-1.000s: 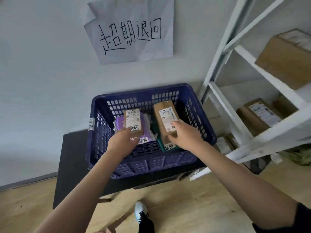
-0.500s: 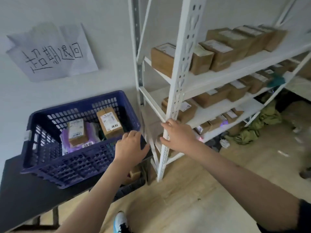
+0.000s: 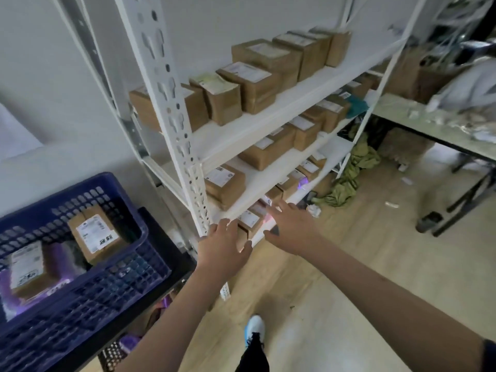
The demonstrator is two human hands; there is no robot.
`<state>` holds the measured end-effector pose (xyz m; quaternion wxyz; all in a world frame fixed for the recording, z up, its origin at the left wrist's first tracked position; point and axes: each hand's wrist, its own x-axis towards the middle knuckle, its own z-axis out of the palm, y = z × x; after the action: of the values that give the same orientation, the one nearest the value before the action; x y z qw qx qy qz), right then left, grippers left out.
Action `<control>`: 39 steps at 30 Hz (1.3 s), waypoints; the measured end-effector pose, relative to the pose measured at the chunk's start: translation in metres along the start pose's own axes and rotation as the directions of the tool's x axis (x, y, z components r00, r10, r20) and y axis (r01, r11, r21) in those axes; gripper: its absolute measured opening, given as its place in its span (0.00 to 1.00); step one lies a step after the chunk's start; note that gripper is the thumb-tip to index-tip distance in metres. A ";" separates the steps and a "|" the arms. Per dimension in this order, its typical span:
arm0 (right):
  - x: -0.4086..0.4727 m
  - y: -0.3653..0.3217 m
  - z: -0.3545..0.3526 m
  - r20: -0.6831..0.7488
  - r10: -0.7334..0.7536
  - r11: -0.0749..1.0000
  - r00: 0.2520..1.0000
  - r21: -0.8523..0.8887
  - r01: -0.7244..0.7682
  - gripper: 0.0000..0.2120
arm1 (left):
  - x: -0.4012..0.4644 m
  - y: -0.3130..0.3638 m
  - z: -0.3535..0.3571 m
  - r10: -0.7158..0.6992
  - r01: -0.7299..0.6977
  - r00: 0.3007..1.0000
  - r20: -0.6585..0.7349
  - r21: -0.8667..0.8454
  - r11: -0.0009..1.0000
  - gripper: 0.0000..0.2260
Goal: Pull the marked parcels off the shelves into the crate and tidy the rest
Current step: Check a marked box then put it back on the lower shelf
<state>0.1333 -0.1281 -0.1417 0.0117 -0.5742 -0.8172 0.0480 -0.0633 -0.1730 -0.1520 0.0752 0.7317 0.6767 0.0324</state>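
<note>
1. White perforated-steel shelving unit (image 3: 171,108): an angle-iron upright with keyhole slots and flat painted boards on several levels. The metal looks rigid and smooth, with thin edges.
2. Brown rectangular cardboard parcels (image 3: 252,84): these stand in rows on every visible level, each with a white printed label on top. Whether any carries a mark cannot be read, as the lower rows are small and blurred.
3. Handling, judged: the small taped cartons look light and stiff, with matt, non-slippery faces. Corners would crush under a hard squeeze. The best hold is likely across the two long side faces, thumb opposite fingers, away from the label.
4. Left hand (image 3: 224,248): fingers spread and straight, grip apart, holding nothing. It lies at the foot of the upright, in front of the lowest visible parcels.
5. Right hand (image 3: 290,224): fingers extended, grip apart and empty, reaching toward the low shelf edge; contact cannot be told.
6. Dark blue perforated plastic crate (image 3: 80,285): stiff lattice walls, set on a black bench (image 3: 171,242) left of the shelving.
7. Two labelled brown cartons (image 3: 94,233) already lie inside the crate, beside a soft purple plastic mailer (image 3: 63,252).
8. Pale wood-look floor (image 3: 349,264): smooth, with an olive-green crumpled cloth (image 3: 349,178) by the shelf's far end.
</note>
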 end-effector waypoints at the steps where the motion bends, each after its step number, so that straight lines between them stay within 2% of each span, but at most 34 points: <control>1: 0.006 0.010 0.004 0.016 0.008 1.000 1.000 0.006 -0.008 0.27 | 0.010 0.007 0.005 -0.012 0.012 1.000 0.018 -0.012 1.000 0.28; 3: 0.023 0.032 0.008 0.035 0.030 1.000 0.999 -0.008 -0.030 0.24 | 0.031 0.021 0.017 -0.021 0.023 0.998 0.051 -0.037 0.999 0.27; 9: 0.109 0.102 0.000 0.040 0.061 0.997 0.997 -0.041 -0.060 0.26 | 0.122 0.038 0.041 0.010 -0.008 0.997 0.077 -0.024 1.000 0.28; 15: 0.190 0.160 -0.002 0.039 0.041 0.997 0.998 -0.063 -0.039 0.28 | 0.221 0.046 0.038 0.012 -0.011 1.000 0.026 -0.036 0.999 0.28; 19: 0.233 0.190 0.007 0.050 0.032 0.999 0.998 -0.008 -0.032 0.27 | 0.267 0.053 0.041 -0.057 0.057 0.998 -0.008 -0.013 0.998 0.27; 25: 0.297 0.235 0.029 0.092 -0.146 0.988 0.985 0.070 0.140 0.25 | 0.302 0.071 0.043 -0.223 0.225 0.974 -0.030 0.036 0.974 0.27; 31: 0.337 0.274 0.032 0.161 -0.367 0.928 0.916 0.137 0.347 0.25 | 0.310 0.092 0.049 -0.465 0.474 0.878 -0.114 0.075 0.877 0.26; 36: 0.355 0.298 0.021 0.198 -0.501 0.865 0.843 0.137 0.482 0.28 | 0.312 0.116 0.060 -0.558 0.558 0.827 -0.074 -0.025 0.830 0.24; 39: 0.361 0.300 0.019 0.217 -0.540 0.842 0.813 0.149 0.519 0.30 | 0.323 0.131 0.062 -0.592 0.592 0.805 -0.028 -0.023 0.806 0.25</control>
<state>0.2898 0.3107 -0.2007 -0.0550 -0.3122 -0.9367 0.1485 0.1018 0.1349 -0.2105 0.0747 0.4831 0.8720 0.0242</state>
